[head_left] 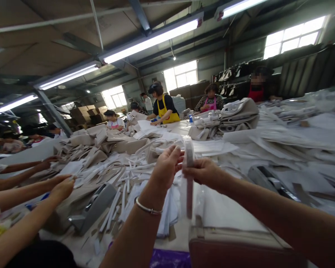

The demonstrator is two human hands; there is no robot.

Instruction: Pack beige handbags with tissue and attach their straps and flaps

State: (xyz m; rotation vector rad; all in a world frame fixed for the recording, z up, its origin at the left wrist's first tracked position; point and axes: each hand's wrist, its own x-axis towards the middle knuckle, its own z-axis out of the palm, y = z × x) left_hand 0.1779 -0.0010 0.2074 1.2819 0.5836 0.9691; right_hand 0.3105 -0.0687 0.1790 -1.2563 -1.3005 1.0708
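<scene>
Both my hands are raised over the table, pinching a narrow clear plastic sleeve (189, 175) that hangs upright with a pale strip inside it. My left hand (165, 168), with a silver bangle at the wrist, grips the sleeve's left edge near the top. My right hand (203, 172) holds the same sleeve from the right, fingers closed on it. Below them lie white sheets (226, 212) and loose white strips (120, 193).
A grey tape dispenser (93, 210) sits at the left, another (268, 180) at the right. Co-workers' arms (30, 193) reach in from the left. Heaps of beige fabric pieces (100, 141) and stacked bags (240, 115) cover the long table (181, 227); several people in aprons work at its far end.
</scene>
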